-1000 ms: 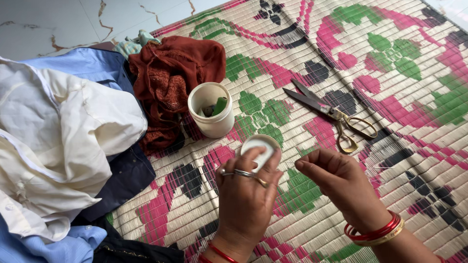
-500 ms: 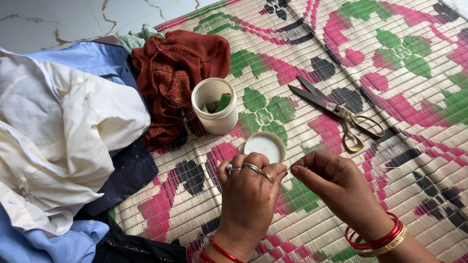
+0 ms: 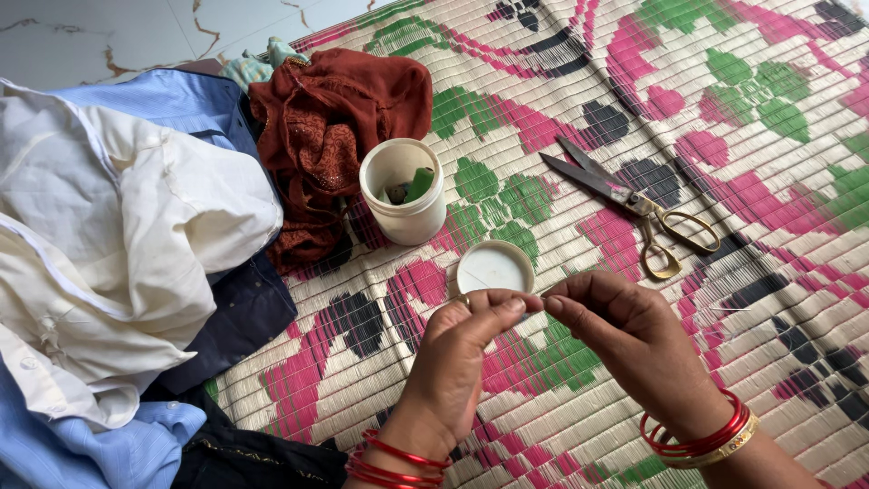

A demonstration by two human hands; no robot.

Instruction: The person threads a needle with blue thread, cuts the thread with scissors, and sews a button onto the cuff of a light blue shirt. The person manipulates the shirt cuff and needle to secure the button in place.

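My left hand (image 3: pixel 460 362) and my right hand (image 3: pixel 634 340) meet fingertip to fingertip low over a woven mat (image 3: pixel 561 81). Each pinches thumb against forefinger on a very thin strand (image 3: pixel 541 300), too fine to identify. Both wrists carry red bangles. Just beyond the fingertips a round white lid (image 3: pixel 493 268) lies flat on the mat. Behind it stands an open white jar (image 3: pixel 403 213) with a green item (image 3: pixel 418 184) and other small things inside.
Scissors with gold handles (image 3: pixel 638 205) lie open on the mat at the right. A rust-red cloth (image 3: pixel 335 109) is heaped behind the jar. Cream (image 3: pixel 118 226), light blue (image 3: pixel 172 101) and dark navy (image 3: pixel 246 312) garments are piled at the left. Marble floor (image 3: pixel 109 27) shows beyond.
My left hand has drawn back from over the lid and rolled so its thumb side faces up. The lid now lies uncovered, and both hands' fingertips have closed together.
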